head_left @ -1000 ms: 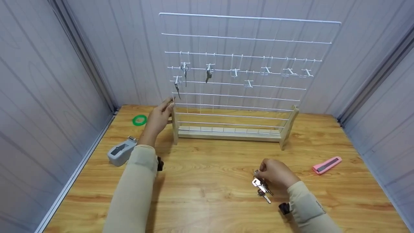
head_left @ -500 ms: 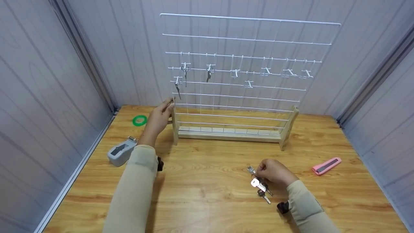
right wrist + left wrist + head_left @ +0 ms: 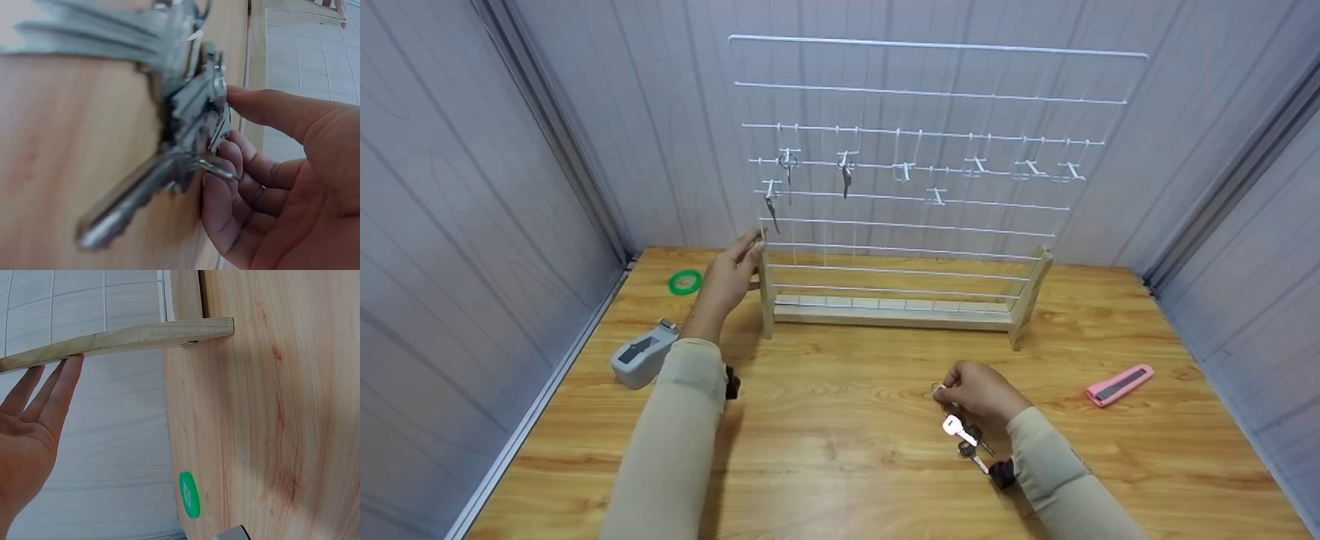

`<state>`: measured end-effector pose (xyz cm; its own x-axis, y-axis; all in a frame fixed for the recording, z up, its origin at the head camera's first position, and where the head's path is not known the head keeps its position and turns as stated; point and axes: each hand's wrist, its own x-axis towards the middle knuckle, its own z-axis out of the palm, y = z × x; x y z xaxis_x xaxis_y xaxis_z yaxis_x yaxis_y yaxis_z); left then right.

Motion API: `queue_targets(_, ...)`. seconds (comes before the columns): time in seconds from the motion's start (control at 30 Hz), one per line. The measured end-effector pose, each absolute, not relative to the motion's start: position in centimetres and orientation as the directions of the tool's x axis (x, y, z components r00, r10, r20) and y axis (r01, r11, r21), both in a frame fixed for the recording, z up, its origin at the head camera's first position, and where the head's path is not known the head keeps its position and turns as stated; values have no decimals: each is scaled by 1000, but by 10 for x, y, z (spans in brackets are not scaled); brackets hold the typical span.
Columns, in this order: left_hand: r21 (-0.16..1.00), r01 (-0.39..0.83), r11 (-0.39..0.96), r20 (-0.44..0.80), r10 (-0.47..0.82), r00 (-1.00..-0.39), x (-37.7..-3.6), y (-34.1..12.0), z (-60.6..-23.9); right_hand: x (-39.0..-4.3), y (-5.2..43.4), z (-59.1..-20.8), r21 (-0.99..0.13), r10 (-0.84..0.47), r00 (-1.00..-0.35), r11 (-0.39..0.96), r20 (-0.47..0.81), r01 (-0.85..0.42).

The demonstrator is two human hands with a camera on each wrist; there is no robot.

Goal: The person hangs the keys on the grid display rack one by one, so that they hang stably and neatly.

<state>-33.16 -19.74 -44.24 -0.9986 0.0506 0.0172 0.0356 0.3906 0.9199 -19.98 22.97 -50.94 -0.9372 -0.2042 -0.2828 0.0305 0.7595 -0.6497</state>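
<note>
A white wire grid rack (image 3: 915, 180) stands on a wooden base (image 3: 885, 311) at the back of the table. Three keys hang from its left hooks (image 3: 789, 169). My left hand (image 3: 729, 276) rests with straight fingers (image 3: 53, 391) against the rack's left wooden post (image 3: 129, 334). My right hand (image 3: 979, 394) pinches one key out of a bunch of silver keys (image 3: 964, 435) lying on the table in front of the rack. In the right wrist view the curled fingers (image 3: 225, 163) close on the keys (image 3: 185, 112), which are blurred.
A green tape roll (image 3: 684, 282) and a grey tape dispenser (image 3: 641, 354) lie at the left of the wooden table (image 3: 840, 465). A pink utility knife (image 3: 1119, 384) lies at the right. Grey panel walls enclose the table on three sides.
My right hand has moved a little left and toward the rack, lifting a key from the bunch. The left hand has stayed on the rack post.
</note>
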Motion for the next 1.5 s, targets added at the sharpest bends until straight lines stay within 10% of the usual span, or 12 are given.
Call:
queue_targets(0.87, 914, 38, 403, 21, 45, -999, -331, -197, -443, -197, 201, -485, -583, -199, -975, 805, -100, -104)
queue_targets(1.13, 917, 24, 399, 12, 32, -999, -332, -198, -443, -208, 177, -437, -691, -158, -969, 679, 190, -246)
queue_targets(1.5, 923, 29, 383, 14, 41, -999, -332, -198, -442, -237, 154, -354, -722, -158, -800, 358, 578, -592)
